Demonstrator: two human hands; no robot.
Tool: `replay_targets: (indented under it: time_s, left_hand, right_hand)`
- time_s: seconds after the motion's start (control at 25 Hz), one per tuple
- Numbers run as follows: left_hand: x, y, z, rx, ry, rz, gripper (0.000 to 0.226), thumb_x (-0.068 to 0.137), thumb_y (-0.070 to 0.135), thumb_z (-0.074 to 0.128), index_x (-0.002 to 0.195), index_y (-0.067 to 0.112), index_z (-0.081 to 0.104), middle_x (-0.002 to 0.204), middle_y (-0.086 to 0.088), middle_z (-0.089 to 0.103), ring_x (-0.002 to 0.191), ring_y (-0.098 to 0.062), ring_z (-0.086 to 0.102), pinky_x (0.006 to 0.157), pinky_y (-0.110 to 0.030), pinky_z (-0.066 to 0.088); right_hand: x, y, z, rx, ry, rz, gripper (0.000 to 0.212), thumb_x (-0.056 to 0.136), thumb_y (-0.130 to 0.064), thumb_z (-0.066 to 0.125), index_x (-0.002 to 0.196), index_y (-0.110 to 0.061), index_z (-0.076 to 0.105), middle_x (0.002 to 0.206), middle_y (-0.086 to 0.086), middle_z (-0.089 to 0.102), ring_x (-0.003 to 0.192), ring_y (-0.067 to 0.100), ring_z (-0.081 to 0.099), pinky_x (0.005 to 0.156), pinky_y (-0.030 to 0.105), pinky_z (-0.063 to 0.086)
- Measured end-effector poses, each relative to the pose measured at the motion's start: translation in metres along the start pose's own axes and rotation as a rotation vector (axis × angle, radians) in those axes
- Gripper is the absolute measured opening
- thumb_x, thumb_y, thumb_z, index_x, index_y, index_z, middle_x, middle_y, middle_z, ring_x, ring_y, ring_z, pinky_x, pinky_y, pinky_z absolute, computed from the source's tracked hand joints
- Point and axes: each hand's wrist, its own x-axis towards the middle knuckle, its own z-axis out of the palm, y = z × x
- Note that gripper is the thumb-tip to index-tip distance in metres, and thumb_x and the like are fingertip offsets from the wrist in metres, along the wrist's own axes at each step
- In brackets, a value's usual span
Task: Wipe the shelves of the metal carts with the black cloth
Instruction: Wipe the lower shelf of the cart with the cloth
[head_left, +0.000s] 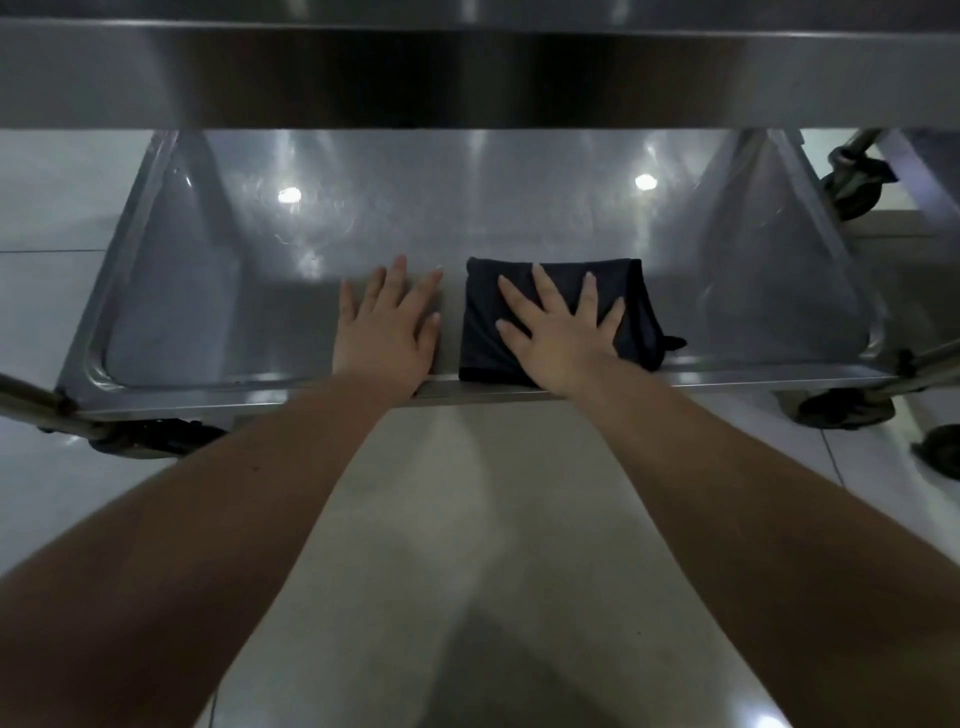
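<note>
The pale tiled floor (467, 519) fills the lower half of your view and shows again on both sides of the metal cart. Across the top runs the front edge of the cart's upper shelf (467, 78), a broad steel band close to your head. Below it lies the lower shelf (234, 312), a shallow steel tray with a raised rim and rounded corners. Your two bare forearms reach forward over the floor to its near edge. The black cloth (483, 332) lies folded into a rough rectangle on the lower shelf, right of the middle, with its near edge at the front rim and a small corner sticking out on its right side. Your right hand (558, 338) presses flat on top of the cloth, fingers (545, 288) straight and spread wide. Your left hand (387, 332) rests palm down on the bare steel just beside the cloth, apart from it, fingers (397, 275) straight and only slightly parted. Dark casters (150, 441) sit under the front corners of the cart, and another wheel (852, 192) shows at the upper right. Two small bright light reflections (289, 195) shine on the shelf's far part.
</note>
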Motion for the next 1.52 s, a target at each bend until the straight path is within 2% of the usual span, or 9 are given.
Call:
replay_targets:
  time_s: [0.16,0.24,0.44,0.68,0.92,1.08,1.24,1.32,1.52]
  left_hand:
    - [0.025,0.028,-0.013,-0.003,0.057,0.174,0.047,0.102,0.027,0.040,0.148,0.016,0.038,0.148,-0.011,0.044,0.136,-0.030,0.038,0.114,-0.044,0.024]
    - [0.044,0.055,-0.012,-0.016,0.056,0.223,0.046,0.103,0.024,0.040,0.148,0.015,0.038,0.148,-0.010,0.043,0.137,-0.030,0.035,0.115,-0.042,0.022]
    - [0.063,0.088,-0.003,0.046,-0.048,0.178,0.042,0.102,0.025,0.042,0.143,0.016,0.042,0.140,-0.009,0.049,0.129,-0.029,0.040,0.104,-0.039,0.027]
    - [0.025,0.086,-0.021,-0.009,0.162,0.309,0.017,0.094,0.010,0.053,0.110,0.008,0.060,0.105,-0.014,0.057,0.099,-0.035,0.050,0.089,-0.040,0.035]
    - [-0.014,0.104,-0.060,0.016,0.107,0.311,0.028,0.095,0.004,0.054,0.123,0.001,0.057,0.110,-0.023,0.055,0.096,-0.040,0.053,0.086,-0.048,0.045]
    - [-0.023,0.121,-0.079,0.269,0.103,0.345,0.025,0.095,0.019,0.050,0.107,0.006,0.067,0.094,-0.018,0.064,0.086,-0.036,0.061,0.075,-0.041,0.047]
    - [-0.042,0.143,-0.082,0.250,-0.010,0.284,0.034,0.095,0.022,0.040,0.108,0.002,0.065,0.098,-0.022,0.063,0.088,-0.040,0.060,0.079,-0.045,0.047]
    - [-0.056,0.154,-0.089,0.225,-0.063,0.270,0.026,0.091,0.010,0.051,0.114,0.002,0.061,0.106,-0.023,0.059,0.096,-0.042,0.057,0.085,-0.050,0.043]
    - [-0.120,0.186,-0.100,0.043,-0.184,0.254,0.050,0.076,-0.012,0.052,0.122,0.006,0.057,0.119,-0.018,0.051,0.110,-0.039,0.046,0.093,-0.044,0.034]
  right_hand:
    - [0.016,0.036,-0.026,0.026,0.177,0.065,0.048,0.105,-0.036,0.030,0.151,-0.024,0.027,0.161,0.005,0.020,0.148,0.035,0.001,0.117,0.058,-0.001]
    - [0.021,0.047,-0.035,0.044,0.107,0.072,0.048,0.104,-0.032,0.036,0.150,-0.018,0.029,0.156,0.009,0.029,0.146,0.034,0.013,0.118,0.056,0.004]
    - [0.019,0.041,-0.042,0.007,0.251,0.005,0.025,0.099,-0.028,0.049,0.120,-0.015,0.053,0.123,0.010,0.052,0.118,0.031,0.040,0.101,0.043,0.029]
    - [-0.020,0.063,-0.054,0.040,0.358,-0.213,0.015,0.095,-0.022,0.057,0.104,-0.011,0.058,0.106,0.010,0.055,0.101,0.030,0.046,0.089,0.038,0.029]
    - [-0.066,0.063,-0.077,0.184,0.366,-0.286,0.011,0.093,-0.009,0.058,0.101,-0.001,0.059,0.100,0.018,0.058,0.092,0.036,0.050,0.077,0.044,0.041]
    - [-0.077,0.069,-0.084,0.112,0.305,-0.283,0.016,0.096,-0.005,0.052,0.109,0.002,0.055,0.107,0.023,0.053,0.099,0.039,0.049,0.082,0.041,0.035]
    - [-0.104,0.082,-0.085,0.162,0.214,-0.200,0.022,0.093,-0.011,0.057,0.111,0.001,0.056,0.111,0.024,0.054,0.103,0.039,0.049,0.085,0.043,0.037]
    - [-0.128,0.084,-0.095,0.198,0.200,-0.195,0.023,0.090,-0.009,0.059,0.110,0.000,0.057,0.111,0.023,0.054,0.101,0.040,0.048,0.085,0.044,0.037]
    - [-0.215,0.080,-0.089,0.136,0.139,-0.052,0.026,0.087,0.005,0.053,0.112,-0.004,0.054,0.115,0.018,0.050,0.104,0.036,0.044,0.087,0.038,0.031]
